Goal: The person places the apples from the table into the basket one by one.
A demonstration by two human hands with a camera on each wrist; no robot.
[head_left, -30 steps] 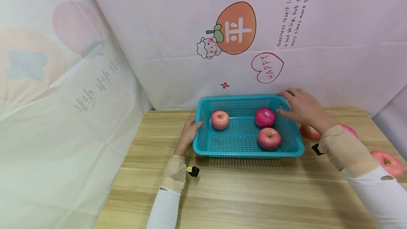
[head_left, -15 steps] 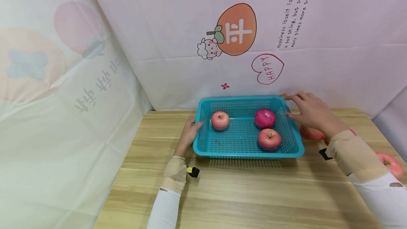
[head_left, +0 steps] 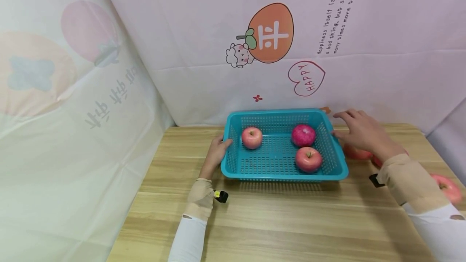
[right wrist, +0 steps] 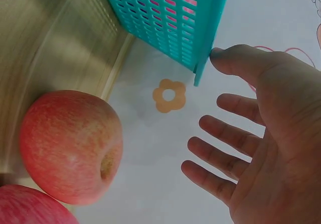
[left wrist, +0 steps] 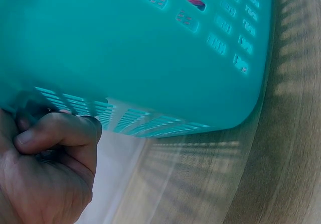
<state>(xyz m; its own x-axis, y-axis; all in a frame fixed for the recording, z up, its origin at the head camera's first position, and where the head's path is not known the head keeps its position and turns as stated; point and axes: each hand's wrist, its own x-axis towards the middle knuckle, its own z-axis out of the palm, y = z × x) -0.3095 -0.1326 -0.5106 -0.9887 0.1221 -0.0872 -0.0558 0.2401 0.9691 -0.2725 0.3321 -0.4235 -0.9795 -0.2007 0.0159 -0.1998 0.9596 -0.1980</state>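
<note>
A turquoise perforated plastic basket (head_left: pixel 284 178) sits on the wooden table against the back cloth. In it lie a red apple (head_left: pixel 252 138) at the left, a magenta round fruit (head_left: pixel 303 136) at the right and another red apple (head_left: pixel 308 159) in front of that. My left hand (head_left: pixel 215 153) grips the basket's left end, thumb over the rim; curled fingers show in the left wrist view. Beyond the opposite end, my right hand (head_left: pixel 364 130) has its fingers spread with nothing in them. In the right wrist view its thumb tip is right at the basket's rim.
Right of the basket, an apple (head_left: pixel 356 153) lies partly under my right hand, with a second red fruit (head_left: pixel 378 161) behind the wrist. Another apple (head_left: pixel 445 187) is at the table's right edge. Printed white cloth (head_left: pixel 196 84) closes off the back and left.
My right hand has moved off the basket's right rim and slightly outward to the right, uncovering an orange print on the cloth. The left hand and the basket stay where they were.
</note>
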